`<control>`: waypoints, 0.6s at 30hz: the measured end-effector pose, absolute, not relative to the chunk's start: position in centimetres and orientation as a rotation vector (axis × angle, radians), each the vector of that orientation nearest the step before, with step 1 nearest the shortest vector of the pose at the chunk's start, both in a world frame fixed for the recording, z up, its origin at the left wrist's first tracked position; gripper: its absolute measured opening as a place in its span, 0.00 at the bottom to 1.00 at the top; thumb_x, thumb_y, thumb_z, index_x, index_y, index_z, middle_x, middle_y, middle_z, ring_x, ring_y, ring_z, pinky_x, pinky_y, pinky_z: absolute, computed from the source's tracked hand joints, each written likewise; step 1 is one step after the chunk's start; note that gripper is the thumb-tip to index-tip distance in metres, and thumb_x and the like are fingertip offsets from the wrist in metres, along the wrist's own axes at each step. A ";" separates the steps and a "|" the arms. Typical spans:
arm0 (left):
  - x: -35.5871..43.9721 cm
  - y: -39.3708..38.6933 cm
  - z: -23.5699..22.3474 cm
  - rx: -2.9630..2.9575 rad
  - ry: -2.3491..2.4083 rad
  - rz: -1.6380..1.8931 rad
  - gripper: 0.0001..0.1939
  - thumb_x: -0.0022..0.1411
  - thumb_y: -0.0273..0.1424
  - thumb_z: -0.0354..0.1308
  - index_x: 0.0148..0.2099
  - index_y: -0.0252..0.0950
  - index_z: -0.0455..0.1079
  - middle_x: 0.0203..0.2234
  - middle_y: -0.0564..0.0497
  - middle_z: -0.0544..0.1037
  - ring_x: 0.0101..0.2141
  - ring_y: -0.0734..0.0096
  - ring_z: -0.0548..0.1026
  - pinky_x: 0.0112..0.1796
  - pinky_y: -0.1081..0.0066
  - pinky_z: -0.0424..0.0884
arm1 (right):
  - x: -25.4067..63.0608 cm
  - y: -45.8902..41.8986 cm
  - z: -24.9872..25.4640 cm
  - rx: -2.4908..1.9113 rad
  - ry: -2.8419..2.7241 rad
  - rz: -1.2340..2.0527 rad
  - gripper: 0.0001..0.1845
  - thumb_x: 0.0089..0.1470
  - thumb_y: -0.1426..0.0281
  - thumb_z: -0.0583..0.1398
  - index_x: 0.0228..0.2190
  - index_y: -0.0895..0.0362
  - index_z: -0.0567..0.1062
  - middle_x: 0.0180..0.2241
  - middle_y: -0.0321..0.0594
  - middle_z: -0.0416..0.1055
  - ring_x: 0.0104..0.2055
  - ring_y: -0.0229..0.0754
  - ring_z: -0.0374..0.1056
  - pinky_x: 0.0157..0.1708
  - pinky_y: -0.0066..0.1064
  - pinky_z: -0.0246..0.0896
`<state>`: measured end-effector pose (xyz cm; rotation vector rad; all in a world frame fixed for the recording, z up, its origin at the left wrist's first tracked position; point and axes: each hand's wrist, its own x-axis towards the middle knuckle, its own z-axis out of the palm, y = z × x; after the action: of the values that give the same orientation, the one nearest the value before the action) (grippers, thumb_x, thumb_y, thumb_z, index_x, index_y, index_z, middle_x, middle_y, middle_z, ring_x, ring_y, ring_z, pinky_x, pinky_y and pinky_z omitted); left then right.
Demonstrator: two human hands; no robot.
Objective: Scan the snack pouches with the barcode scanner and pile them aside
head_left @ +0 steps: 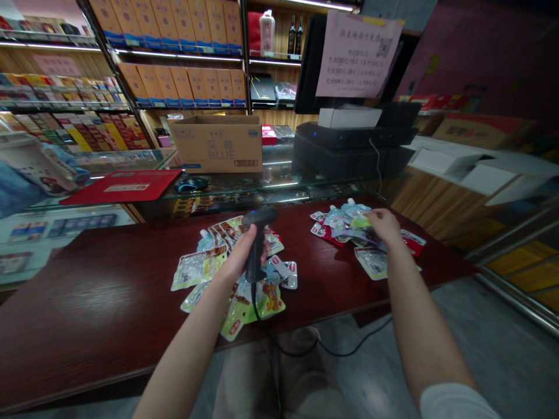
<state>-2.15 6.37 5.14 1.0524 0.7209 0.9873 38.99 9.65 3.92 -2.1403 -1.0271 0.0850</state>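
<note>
My left hand (pixel 244 249) is wrapped round the handle of a black barcode scanner (pixel 258 244), held upright over a pile of packets. Under and around it lie several green, brown and white snack packets (pixel 201 266), overlapping on the dark red table. At the right, my right hand (pixel 385 226) has its fingers closed at the edge of a light blue and green spout pouch (pixel 356 216). That pouch rests on a second pile with red and purple packets; a green and white packet (pixel 371 262) lies just in front, partly under my wrist.
A black cable (pixel 301 354) hangs from the scanner past the front edge of the dark red table (pixel 109 291). Behind stand a glass counter with a cardboard box (pixel 218 144), a red mat (pixel 124 186), a mouse (pixel 191 184) and a monitor with a paper notice (pixel 360 55).
</note>
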 end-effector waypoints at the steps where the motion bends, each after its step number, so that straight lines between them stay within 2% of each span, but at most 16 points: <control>1: -2.2 6.4 5.1 1.052 0.722 0.985 0.41 0.45 0.65 0.63 0.44 0.32 0.69 0.21 0.52 0.76 0.15 0.77 0.68 0.16 0.74 0.64 | 39.2 9.6 3.9 -2.136 -1.050 0.090 0.20 0.51 0.62 0.60 0.41 0.61 0.79 0.42 0.53 0.77 0.45 0.53 0.72 0.49 0.42 0.64; 6: -2.2 6.2 5.4 1.050 0.710 0.995 0.41 0.45 0.65 0.64 0.45 0.32 0.69 0.21 0.53 0.75 0.15 0.77 0.67 0.17 0.74 0.64 | 39.6 9.5 4.1 -2.085 -1.106 0.029 0.22 0.47 0.59 0.63 0.41 0.58 0.79 0.40 0.49 0.76 0.44 0.54 0.71 0.51 0.47 0.63; 9: -2.2 6.2 5.7 1.044 0.714 0.991 0.42 0.44 0.65 0.64 0.45 0.32 0.69 0.22 0.53 0.76 0.15 0.77 0.68 0.16 0.74 0.64 | 38.0 9.3 4.6 -2.019 -1.140 -0.148 0.20 0.49 0.61 0.61 0.43 0.56 0.77 0.44 0.51 0.73 0.50 0.57 0.67 0.54 0.51 0.60; 12: -2.4 6.1 5.9 1.045 0.723 0.993 0.43 0.43 0.66 0.64 0.45 0.32 0.69 0.22 0.52 0.76 0.15 0.77 0.68 0.17 0.75 0.63 | 33.8 9.5 5.1 -1.865 -1.270 -0.239 0.17 0.53 0.65 0.57 0.43 0.57 0.77 0.48 0.53 0.72 0.52 0.56 0.65 0.55 0.50 0.58; 14: -2.6 6.2 5.9 1.060 0.721 1.008 0.43 0.45 0.66 0.63 0.45 0.31 0.70 0.23 0.51 0.77 0.16 0.77 0.68 0.17 0.75 0.64 | 30.0 9.9 4.8 -1.716 -1.445 -0.120 0.13 0.54 0.67 0.57 0.41 0.56 0.76 0.45 0.51 0.74 0.50 0.54 0.67 0.54 0.48 0.60; 18: -3.6 6.6 5.9 1.071 0.729 1.030 0.43 0.47 0.67 0.60 0.47 0.32 0.70 0.24 0.50 0.77 0.17 0.75 0.69 0.18 0.74 0.64 | 22.1 11.6 2.6 -1.577 -1.626 0.429 0.09 0.55 0.67 0.61 0.38 0.54 0.76 0.34 0.41 0.77 0.37 0.45 0.72 0.43 0.38 0.66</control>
<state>-3.56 6.64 5.92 1.0708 0.7293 1.0304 22.14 11.59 2.59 -1.5775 -1.6257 0.4289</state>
